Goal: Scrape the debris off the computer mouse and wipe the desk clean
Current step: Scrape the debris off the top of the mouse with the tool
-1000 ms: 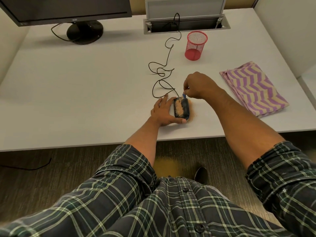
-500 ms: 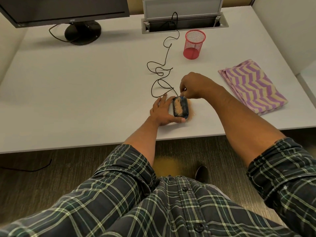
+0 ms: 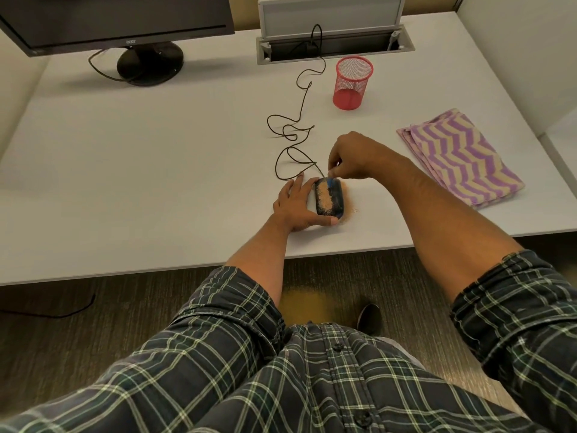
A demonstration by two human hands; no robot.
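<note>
- Desk (image 3: 156, 170): white worktop. At its far edge sits an open cable hatch (image 3: 335, 46), which the mouse cable (image 3: 301, 101) runs into.
- Monitor (image 3: 118, 20): far left on its round stand. There is a small brand mark on the lower bezel; it appears to read "acer", though it is too small to confirm. No other writing is legible in view.
- Cloth (image 3: 459, 157): folded, purple-and-cream zigzag, lying to the right and well apart from the work. It is not yet used, so wiping remains to be done.
- Mesh pen cup (image 3: 353, 82): red, upright, beyond the mouse.
- Left hand (image 3: 296, 204): fingers laid straight along the left flank of the computer mouse (image 3: 329, 198), thumb curled round its near end, bracing it near the front edge of the desk.
- Right hand (image 3: 352, 157): fingers curled, pinching a small blue scraper (image 3: 330, 182) whose tip meets the far end of the mouse.
- Debris (image 3: 324, 198): a tan granular band remains on the left part of the mouse's top, and more lies scattered on the desk (image 3: 348, 210) just to the mouse's right. Scraping is judged part done.
- Risks, as judged: strokes towards the near edge could send grains onto the floor; if the brace slips, the mouse may skid through the spilled grains and spread them; the looped cable close behind could snag the scraping hand.
</note>
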